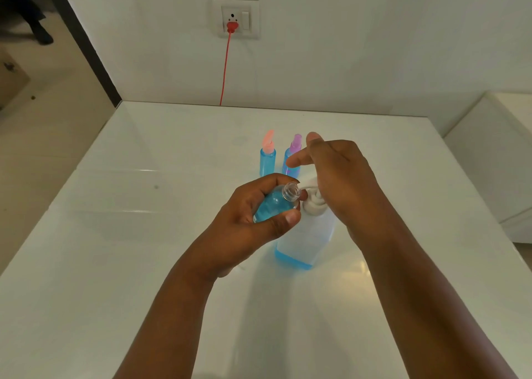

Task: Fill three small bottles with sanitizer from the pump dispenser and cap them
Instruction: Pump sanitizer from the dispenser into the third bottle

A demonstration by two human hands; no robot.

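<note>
Table [115, 234]: glossy white top set against a white wall; everything else stands on it.
Wall socket [236, 18]: a red plug in it, its red cord [226, 67] dropping behind the table's far edge.
Pump dispenser [305, 240]: upright near the table's middle, clear, only a low band of blue liquid at the bottom; white pump head mostly hidden under the right hand.
Right hand [339, 177]: palm resting on the pump head, fingers straight and spread.
Left hand [253, 217]: fingers and thumb curled round the open bottle [273, 203], tilted, neck touching the spout, blue nearly to the shoulder, uncapped.
Pink-capped bottle [267, 160]: upright behind, filled blue.
Purple-capped bottle [292, 160]: just beside it, partly behind the right fingers.
</note>
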